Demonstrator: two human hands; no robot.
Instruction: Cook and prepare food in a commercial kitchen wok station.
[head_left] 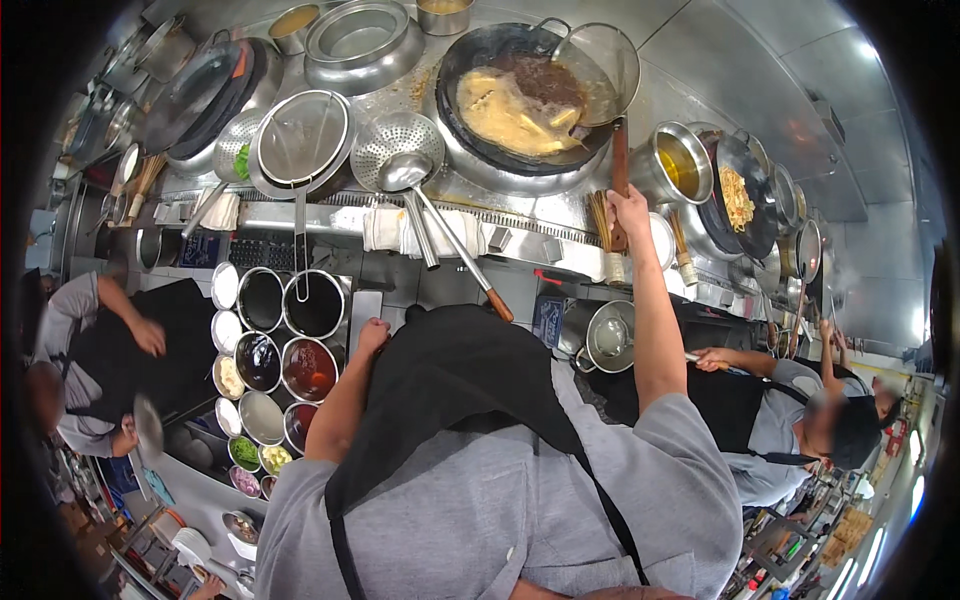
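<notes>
My right hand is wrapped round the wooden handle of a wire-mesh strainer. The round mesh head tilts over the right side of a large black wok. Inside the wok, pale yellow pieces and brown foam bubble in liquid. Down at the left, my left hand is curled closed beside a narrow metal ledge near the sauce pots; whatever is in its fingers, if anything, is hidden. A perforated skimmer and a steel ladle lie left of the wok, handles toward me.
A second mesh strainer rests over a pot at the left. Right of the wok stand a steel pot of yellow oil and a wok of noodles. Several sauce pots line the left side. Co-workers stand at both sides.
</notes>
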